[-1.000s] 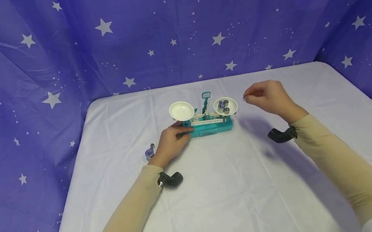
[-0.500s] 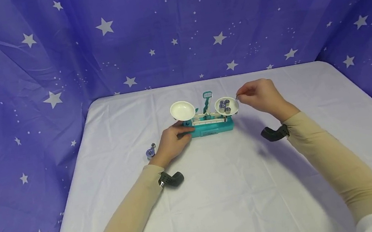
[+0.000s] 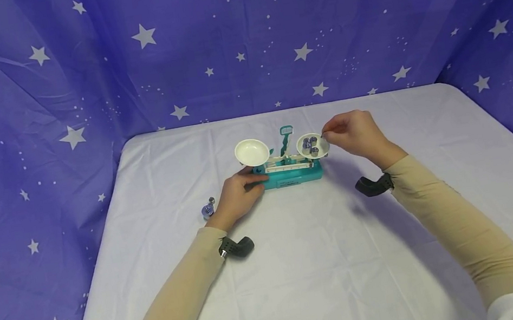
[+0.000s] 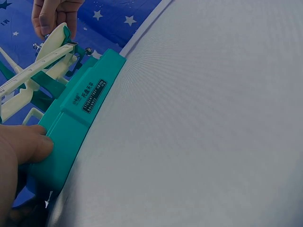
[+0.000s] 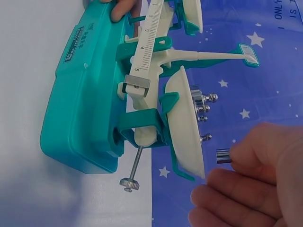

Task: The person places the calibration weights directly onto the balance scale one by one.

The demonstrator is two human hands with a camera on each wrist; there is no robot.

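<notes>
A green balance scale [image 3: 300, 177] stands on the table, its two cream pans raised on a beam. My left hand [image 3: 238, 195] holds the left end of its base, the thumb on the front. My right hand [image 3: 355, 132] is at the right pan [image 5: 182, 125], pinching a small shiny metal weight [image 5: 223, 156] between thumb and fingertips. In the right wrist view a small gap separates that weight from the pan. Several knobbed metal weights [image 3: 315, 150] are in the right pan. The left pan [image 3: 252, 153] holds nothing.
Beside my left wrist, a large metal weight [image 3: 207, 210] and a smaller weight [image 3: 211, 201] rest on the white tablecloth [image 3: 312, 272]. A blue curtain [image 3: 200, 42] with stars hangs behind the table. Each wrist carries a black camera mount [image 3: 236, 247].
My right hand has moved left with its weight, from beside the right pan to the pan's rim. My left hand keeps its hold on the base.
</notes>
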